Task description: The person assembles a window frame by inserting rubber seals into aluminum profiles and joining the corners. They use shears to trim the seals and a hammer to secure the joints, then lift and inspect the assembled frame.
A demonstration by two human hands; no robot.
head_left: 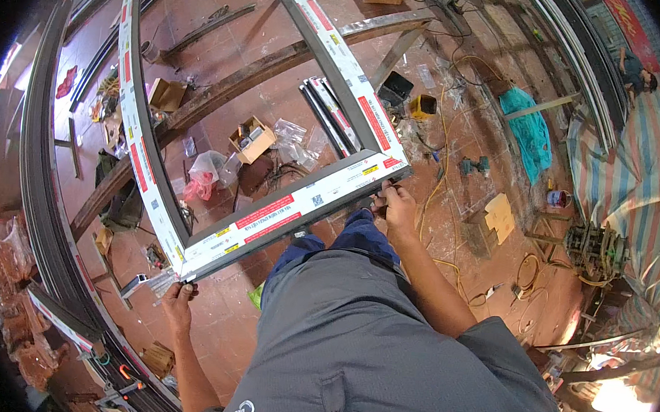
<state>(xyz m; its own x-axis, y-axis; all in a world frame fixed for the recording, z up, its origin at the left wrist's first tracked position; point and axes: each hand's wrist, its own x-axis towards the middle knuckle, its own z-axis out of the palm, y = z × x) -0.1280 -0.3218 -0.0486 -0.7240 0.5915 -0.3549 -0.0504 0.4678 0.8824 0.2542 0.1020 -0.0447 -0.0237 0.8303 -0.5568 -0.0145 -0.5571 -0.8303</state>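
A large dark metal window frame (283, 212) wrapped in white and red protective film lies raised in front of me, its near bar running from lower left to upper right. My left hand (180, 299) grips the frame's near left corner from below. My right hand (397, 205) holds the near right corner, fingers curled under the bar. My grey shirt and blue trousers fill the lower middle.
A red tiled floor is littered with cardboard boxes (252, 139), plastic bags, a yellow cable (441, 176), a green drill (474, 166) and a teal cloth (531, 132). Long dark profiles (37, 183) lie at the left. A striped tarp (658, 170) covers the right side.
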